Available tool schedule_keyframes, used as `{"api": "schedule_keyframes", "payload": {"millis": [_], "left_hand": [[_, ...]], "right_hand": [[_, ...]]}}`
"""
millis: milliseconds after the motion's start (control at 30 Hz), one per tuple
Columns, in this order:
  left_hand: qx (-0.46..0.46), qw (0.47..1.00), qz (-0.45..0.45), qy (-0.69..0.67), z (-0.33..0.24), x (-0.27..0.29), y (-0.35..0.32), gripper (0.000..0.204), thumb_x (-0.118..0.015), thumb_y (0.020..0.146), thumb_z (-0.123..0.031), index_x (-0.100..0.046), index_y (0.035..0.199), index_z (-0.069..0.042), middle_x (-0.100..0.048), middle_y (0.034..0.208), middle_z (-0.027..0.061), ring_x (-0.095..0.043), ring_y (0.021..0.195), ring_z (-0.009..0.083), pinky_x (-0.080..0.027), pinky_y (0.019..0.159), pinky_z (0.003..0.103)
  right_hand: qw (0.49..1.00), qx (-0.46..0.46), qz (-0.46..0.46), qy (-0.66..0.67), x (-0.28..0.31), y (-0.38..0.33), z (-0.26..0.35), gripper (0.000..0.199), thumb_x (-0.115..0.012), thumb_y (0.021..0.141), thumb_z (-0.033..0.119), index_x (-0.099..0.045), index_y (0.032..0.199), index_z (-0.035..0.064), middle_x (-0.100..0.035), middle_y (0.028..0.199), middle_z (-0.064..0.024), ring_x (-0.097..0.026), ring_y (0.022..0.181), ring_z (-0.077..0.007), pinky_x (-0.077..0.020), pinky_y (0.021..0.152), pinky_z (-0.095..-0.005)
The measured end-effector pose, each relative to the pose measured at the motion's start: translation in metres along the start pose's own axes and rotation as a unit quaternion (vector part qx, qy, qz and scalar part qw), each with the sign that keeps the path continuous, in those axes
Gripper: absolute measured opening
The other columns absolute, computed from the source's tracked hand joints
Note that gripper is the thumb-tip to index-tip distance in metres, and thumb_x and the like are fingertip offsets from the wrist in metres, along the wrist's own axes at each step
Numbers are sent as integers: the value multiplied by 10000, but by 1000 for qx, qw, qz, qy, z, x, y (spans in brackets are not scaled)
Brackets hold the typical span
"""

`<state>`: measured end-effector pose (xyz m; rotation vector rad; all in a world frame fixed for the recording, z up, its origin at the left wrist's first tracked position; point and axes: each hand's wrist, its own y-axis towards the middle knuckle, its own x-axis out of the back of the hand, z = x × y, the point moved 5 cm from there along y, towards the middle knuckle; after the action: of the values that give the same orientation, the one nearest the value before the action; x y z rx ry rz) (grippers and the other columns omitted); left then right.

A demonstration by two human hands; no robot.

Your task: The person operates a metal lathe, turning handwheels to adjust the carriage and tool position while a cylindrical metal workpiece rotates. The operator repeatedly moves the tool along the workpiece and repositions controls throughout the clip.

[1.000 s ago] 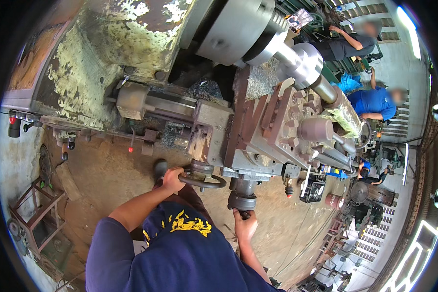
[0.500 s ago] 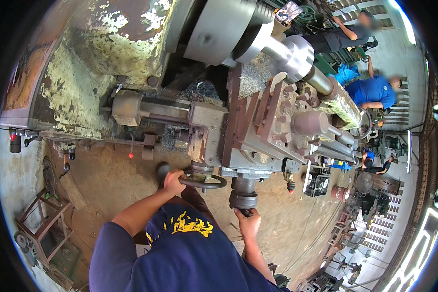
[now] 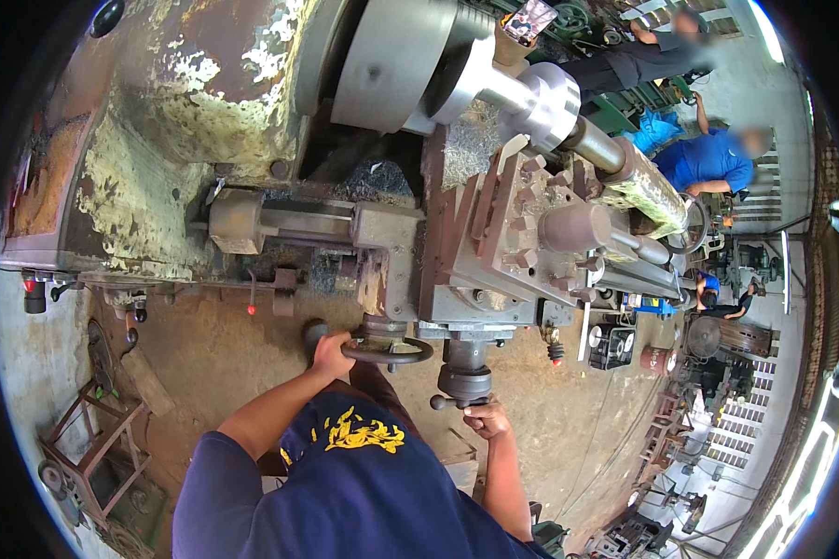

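Head view: left hand (image 3: 330, 357) curled round handwheel (image 3: 403, 357), right hand (image 3: 490, 418) pinching crank handle (image 3: 438, 402), bright workpiece (image 3: 557, 104) mounted between chuck (image 3: 391, 70) and tailstock (image 3: 651, 194), surface shiny, amount left to cut can't tell.

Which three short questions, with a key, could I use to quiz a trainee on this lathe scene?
1. Where is the left hand?
A) on the tool post
B) on the black handwheel
C) on the tailstock

2. True or false: the right hand rests on the chuck.

3. Fill in the colour: the person's dark blue shirt carries a ____ print on it.

Key: 1. B. 2. False; the right hand is at the crank handle. 3. Yellow.
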<state>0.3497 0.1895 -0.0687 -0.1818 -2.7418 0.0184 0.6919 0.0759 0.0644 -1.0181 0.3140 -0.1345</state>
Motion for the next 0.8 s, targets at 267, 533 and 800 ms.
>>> {"api": "schedule_keyframes", "payload": {"millis": [267, 533, 800], "left_hand": [[23, 998, 52, 12, -10, 5, 2, 183, -679, 745, -103, -535, 731, 9, -589, 792, 218, -582, 810, 451, -453, 677, 481], [19, 998, 51, 23, -11, 5, 2, 190, -672, 771, -121, -536, 747, 9, -579, 783, 219, -568, 811, 463, -450, 680, 488], [13, 997, 82, 10, -5, 6, 4, 249, -661, 599, -87, -558, 792, 32, -604, 811, 241, -598, 791, 469, -483, 674, 459]], "right_hand": [[920, 220, -48, -322, 13, 60, -45, 155, -704, 875, 154, -660, 933, 17, -567, 639, -41, -517, 507, -139, -373, 460, -287], [994, 32, -20, -102, -83, 16, -59, 206, -708, 928, 229, -659, 896, 32, -526, 627, 14, -436, 506, -84, -334, 468, -266], [957, 67, -140, -245, -45, -46, -18, 121, -712, 844, 113, -717, 865, -6, -638, 687, -9, -548, 606, -96, -456, 582, -273]]}}
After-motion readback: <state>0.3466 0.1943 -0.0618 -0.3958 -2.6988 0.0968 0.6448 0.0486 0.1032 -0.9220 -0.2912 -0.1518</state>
